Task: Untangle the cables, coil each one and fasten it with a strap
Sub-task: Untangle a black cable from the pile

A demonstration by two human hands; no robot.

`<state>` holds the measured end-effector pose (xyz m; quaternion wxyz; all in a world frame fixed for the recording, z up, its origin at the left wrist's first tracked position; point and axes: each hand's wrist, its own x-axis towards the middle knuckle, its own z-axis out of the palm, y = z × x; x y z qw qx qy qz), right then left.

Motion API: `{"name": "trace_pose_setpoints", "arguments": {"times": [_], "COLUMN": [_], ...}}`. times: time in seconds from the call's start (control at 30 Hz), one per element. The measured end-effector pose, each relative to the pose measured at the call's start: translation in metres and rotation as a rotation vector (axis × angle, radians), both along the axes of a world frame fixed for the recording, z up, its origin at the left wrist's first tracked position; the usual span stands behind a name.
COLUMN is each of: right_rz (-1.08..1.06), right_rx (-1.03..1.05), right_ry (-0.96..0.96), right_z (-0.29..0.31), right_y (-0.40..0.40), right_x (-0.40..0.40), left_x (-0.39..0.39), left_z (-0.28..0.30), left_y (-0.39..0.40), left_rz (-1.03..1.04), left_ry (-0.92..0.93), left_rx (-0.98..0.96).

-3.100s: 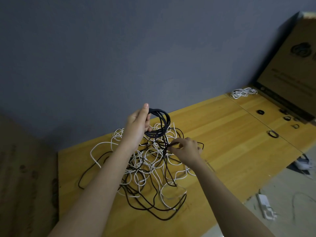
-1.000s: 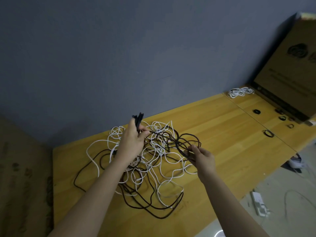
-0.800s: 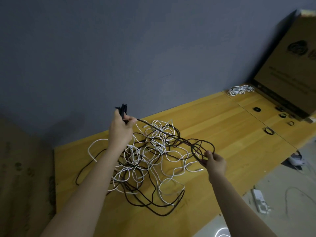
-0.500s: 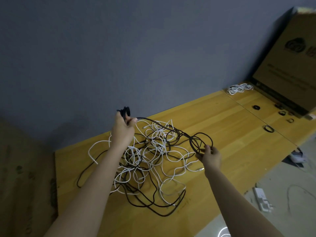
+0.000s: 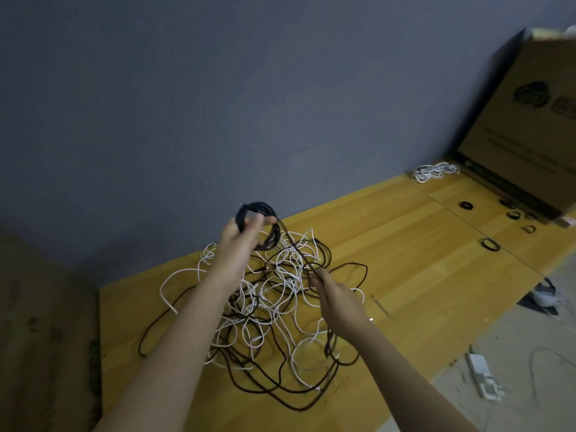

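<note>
Hands are both busy with the same black cable [image 5: 293, 244]. The left hand [image 5: 241, 230] is raised above the pile with its grip closed around a small black coil [image 5: 257, 213] of that cable, loops sticking up past the fingers. From that grip the cable runs down and to the right, pulled fairly straight, into the right hand [image 5: 332, 291], which pinches it lower down, right over the tangle. Under both grips sits the messy tangle [image 5: 265, 310] of black and white cables on the wooden surface [image 5: 405, 260]. Far off to the right of the grips there's a white cable bundle [image 5: 431, 173] and a few dark strap rings [image 5: 491, 244] beside a cardboard box [image 5: 526, 135].
</note>
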<state>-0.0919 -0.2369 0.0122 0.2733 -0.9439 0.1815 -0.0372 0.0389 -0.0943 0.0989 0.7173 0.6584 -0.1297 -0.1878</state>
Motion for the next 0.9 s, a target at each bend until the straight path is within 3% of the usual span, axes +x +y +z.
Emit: {"name": "trace_pose_setpoints", "arguments": {"times": [0.1,0.17,0.27,0.4,0.47,0.53,0.63,0.73,0.9], "right_rz": [0.099,0.197,0.275,0.379,0.387,0.328,0.168,0.018,-0.046], "right_rx": [-0.364,-0.468,-0.612,-0.64,-0.612,-0.517,-0.22,0.033,-0.133], "right_ry": [0.056,0.064,-0.101,-0.45,-0.589,-0.669,-0.639,-0.51,-0.407], "right_z": [-0.01,-0.009,-0.012,0.003,0.017,0.029,0.043,0.042,0.011], "right_y": [-0.002,0.004,0.011,0.01,0.006,-0.004,-0.024,-0.044,-0.057], "right_x": [-0.01,-0.009,-0.008,-0.006,-0.002,0.005,0.011,0.01,0.001], "left_x": [0.011,0.012,0.007,0.001,-0.004,-0.009,-0.02,-0.023,-0.022], "left_z": [0.005,0.005,-0.004,-0.013,-0.017,-0.024,-0.025,-0.019,-0.007], "left_y": [0.004,-0.002,-0.011,-0.008,-0.006,-0.004,0.002,0.004,0.004], "left_rz": [0.048,0.07,0.058,-0.203,-0.368,-0.498,-0.582,-0.648,-0.64], "left_ry": [0.337,0.347,0.028,-0.434,-0.561,-0.533,-0.297,-0.268,0.039], "left_rx": [-0.372,-0.394,-0.021,0.404,0.641,0.735,0.56,0.509,0.11]}}
